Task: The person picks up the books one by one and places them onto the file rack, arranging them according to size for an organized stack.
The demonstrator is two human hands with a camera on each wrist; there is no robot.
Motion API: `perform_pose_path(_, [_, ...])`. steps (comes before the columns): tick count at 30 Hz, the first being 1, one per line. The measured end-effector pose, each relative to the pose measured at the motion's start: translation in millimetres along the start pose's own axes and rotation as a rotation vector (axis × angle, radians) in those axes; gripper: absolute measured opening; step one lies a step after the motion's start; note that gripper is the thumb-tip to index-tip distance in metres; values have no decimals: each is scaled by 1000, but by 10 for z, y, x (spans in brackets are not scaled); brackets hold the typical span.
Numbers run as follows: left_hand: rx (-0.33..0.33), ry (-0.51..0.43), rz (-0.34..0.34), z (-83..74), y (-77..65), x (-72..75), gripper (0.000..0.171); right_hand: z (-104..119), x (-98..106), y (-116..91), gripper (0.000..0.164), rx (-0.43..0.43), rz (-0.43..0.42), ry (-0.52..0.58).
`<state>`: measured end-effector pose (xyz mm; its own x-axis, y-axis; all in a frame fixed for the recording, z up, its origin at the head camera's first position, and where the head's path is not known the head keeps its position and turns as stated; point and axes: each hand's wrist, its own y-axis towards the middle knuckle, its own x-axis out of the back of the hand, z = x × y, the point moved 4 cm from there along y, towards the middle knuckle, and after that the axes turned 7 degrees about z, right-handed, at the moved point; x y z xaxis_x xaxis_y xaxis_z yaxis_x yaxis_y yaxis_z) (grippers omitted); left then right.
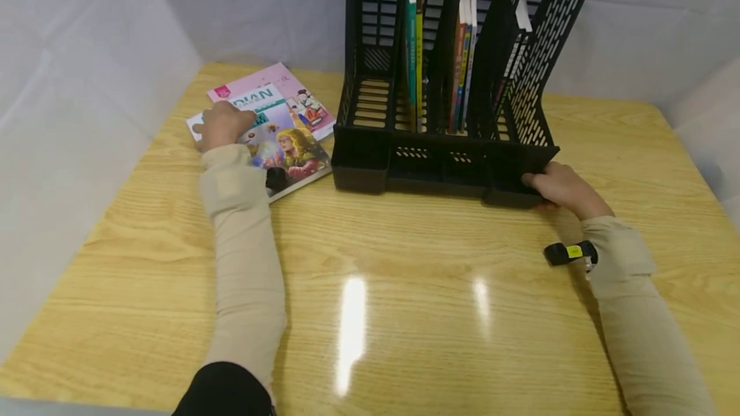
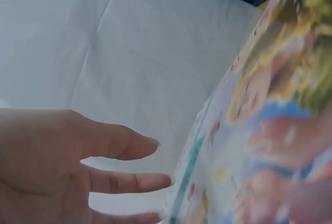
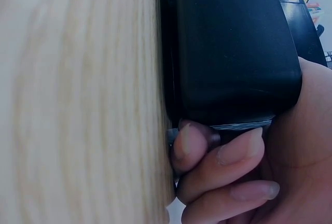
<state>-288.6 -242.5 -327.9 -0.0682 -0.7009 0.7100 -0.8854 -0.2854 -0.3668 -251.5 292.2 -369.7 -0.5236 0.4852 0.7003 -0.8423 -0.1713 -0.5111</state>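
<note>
Over the left part of a glossy magazine [image 1: 297, 169] with a blonde figure on its cover lies my left hand [image 1: 222, 126]. In the left wrist view its fingers [image 2: 127, 182] are fairly straight and spread, tips at the cover's edge. A pink book [image 1: 312, 108] lies partly under the magazine. My right hand [image 1: 566, 191] grips the front right corner of a black desktop file rack [image 1: 358, 169]. The thumb lies over the rack's front rim, and in the right wrist view the fingers [image 3: 238, 156] curl in at the corner's lower edge, close to the table.
Thin books stand upright in the rack: a green one [image 1: 412, 50] and a yellow one, several more [image 1: 462, 69] in the middle slot, and others at the right. The wooden table [image 1: 405, 275] has white cloth [image 1: 260, 11] hanging behind it.
</note>
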Motion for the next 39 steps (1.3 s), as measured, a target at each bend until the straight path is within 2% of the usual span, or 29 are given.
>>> perform_pose_path(2, [64, -3, 12, 63, 7, 13, 61, 3, -3, -3, 38, -3, 6, -5])
perform_pose_path(5, [98, -56, 3, 141, 14, 17, 66, 5, -3, -2, 37, -1, 2, -7])
perform_pose_path(7, [91, -96, -4, 177, 19, 22, 68, 7, -3, 1, 38, -3, 0, -17])
perform_pose_path(13, [3, -120, -24, 222, 28, 93, 65, 13, -7, 6, 43, 8, -3, 2])
perform_pose_path(18, [37, -289, -83, 258, 3, 139, 50, 14, -3, -2, 46, 9, -4, 5])
perform_pose_path(22, [91, -474, -167, 325, 25, 189, 20, 7, 2, 0, 44, 4, -2, 1])
perform_pose_path(24, [117, -558, -216, 369, 42, 218, 14, 1, 1, 3, 42, 4, -4, -1])
perform_pose_path(27, [144, -648, -250, 412, 65, 228, 16, -10, -7, 10, 41, 0, -1, -8])
perform_pose_path(29, [130, -669, -253, 411, 76, 219, 18, -12, -13, 8, 40, -4, 2, -13])
perform_pose_path(34, [73, -713, -195, 370, 93, 168, 27, -7, -15, -2, 39, -3, 7, -17])
perform_pose_path(39, [19, -671, -178, 346, 79, 172, 76, 6, 2, -9, 38, 1, 5, -22])
